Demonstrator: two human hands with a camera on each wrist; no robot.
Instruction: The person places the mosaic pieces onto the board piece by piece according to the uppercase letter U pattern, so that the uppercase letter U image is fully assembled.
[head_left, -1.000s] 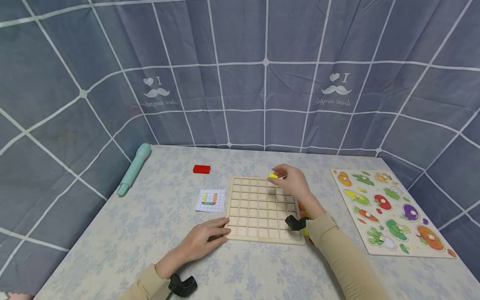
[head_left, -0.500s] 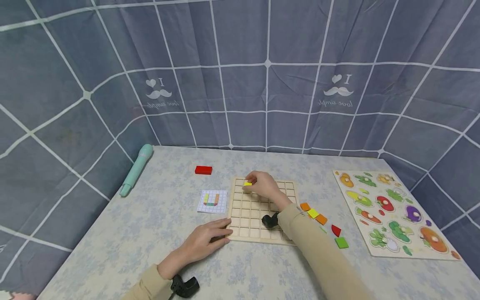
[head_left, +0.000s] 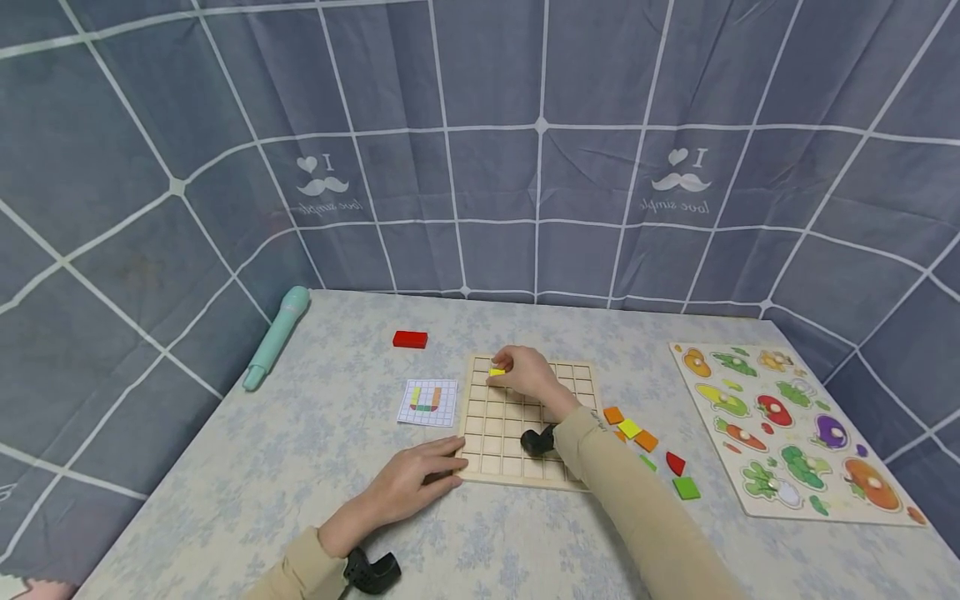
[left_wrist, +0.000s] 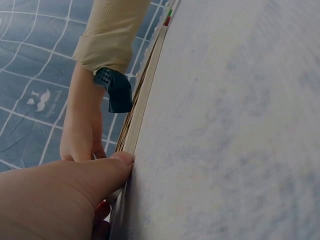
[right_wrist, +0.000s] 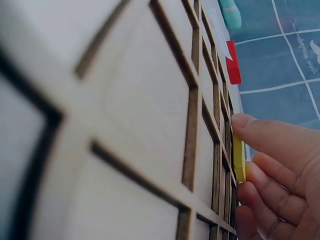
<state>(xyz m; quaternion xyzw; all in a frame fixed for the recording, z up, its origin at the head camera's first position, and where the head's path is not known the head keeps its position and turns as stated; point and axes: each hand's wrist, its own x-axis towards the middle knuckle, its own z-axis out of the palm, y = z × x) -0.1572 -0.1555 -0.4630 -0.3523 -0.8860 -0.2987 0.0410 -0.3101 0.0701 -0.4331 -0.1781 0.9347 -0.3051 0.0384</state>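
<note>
A wooden grid board [head_left: 491, 454] lies in front of me on the patterned tabletop. Over its far left cells, my right hand [head_left: 531, 373] pinches a small yellow square tile [head_left: 496, 372]. The right wrist view has the yellow tile [right_wrist: 239, 159] low against the grid, between thumb and fingers; whether it is seated in a cell I cannot tell. My left hand [head_left: 408, 483] rests at the board's near left edge, fingers extended. Its thumb [left_wrist: 117, 167] touches the board's side in the left wrist view. A pattern card [head_left: 449, 414] with a coloured U shape lies left of the board.
Right of the board lie several loose pieces, among them an orange tile [head_left: 646, 441], a red quarter-round piece [head_left: 676, 462] and a green tile [head_left: 686, 487]. Farther right is a vegetable puzzle board [head_left: 761, 500]. A red block [head_left: 410, 339] and a teal microphone [head_left: 277, 337] lie toward the back left.
From the board's far right, my right hand has moved left with the yellow tile to the far left cells, and slightly nearer since. The loose pieces came into sight. My left hand stayed put.
</note>
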